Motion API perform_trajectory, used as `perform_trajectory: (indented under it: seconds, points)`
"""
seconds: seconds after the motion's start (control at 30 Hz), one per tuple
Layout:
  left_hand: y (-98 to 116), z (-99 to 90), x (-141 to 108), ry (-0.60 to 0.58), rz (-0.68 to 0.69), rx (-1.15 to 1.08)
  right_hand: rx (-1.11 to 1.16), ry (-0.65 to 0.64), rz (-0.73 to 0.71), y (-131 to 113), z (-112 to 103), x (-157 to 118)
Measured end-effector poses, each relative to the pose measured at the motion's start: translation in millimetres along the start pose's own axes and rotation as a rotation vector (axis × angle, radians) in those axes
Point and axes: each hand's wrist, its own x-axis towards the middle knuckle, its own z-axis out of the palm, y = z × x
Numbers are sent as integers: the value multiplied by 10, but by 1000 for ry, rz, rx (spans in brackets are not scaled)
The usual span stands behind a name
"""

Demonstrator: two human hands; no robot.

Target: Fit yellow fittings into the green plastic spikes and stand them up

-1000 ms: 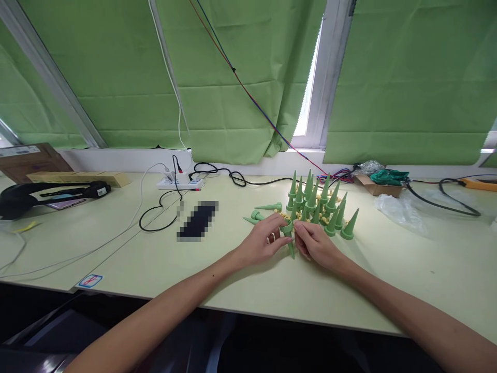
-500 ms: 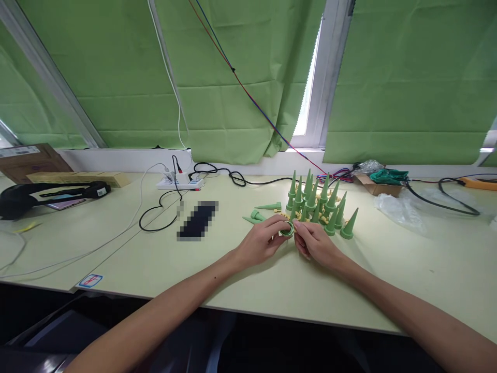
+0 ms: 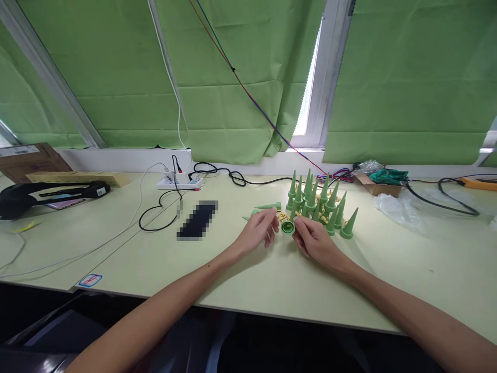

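Note:
A green plastic cone spike (image 3: 288,228) is gripped at its rim by my right hand (image 3: 316,241), its round hollow end turned toward me. Just left of it, my left hand (image 3: 257,230) is off the spike, with loosely bent fingers and nothing visible in them. Several similar green spikes (image 3: 310,199) stand point-up in a cluster behind my right hand. Another green spike (image 3: 267,206) lies on its side beyond my left hand, and one more is partly hidden by that hand. Small yellow pieces (image 3: 283,216) are scattered among the spikes.
On the pale table (image 3: 233,280), a blurred dark phone-like object (image 3: 198,220) lies to the left, near a power strip (image 3: 178,182) with cables. At the back right are a small cardboard box (image 3: 378,185) and clear plastic bags (image 3: 402,211). A black strapped item (image 3: 50,194) sits far left.
My left hand has let go of the spike's hollow end and drawn back left. My right hand still holds the spike, whose open end is now uncovered.

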Motion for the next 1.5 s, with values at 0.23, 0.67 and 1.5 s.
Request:
perform_trajectory:
  seconds: [0.23,0.67,1.5]
  points:
    - [-44,1,29,-216,-263,-191,-48,-55,-11,-38,-3,-4]
    - [-31,-8,-63,-117,100,224,-66,-100,-35,20,-6,-2]
    - [-113,11,-54,-87,545,650,-116,-21,-30,-11,22,12]
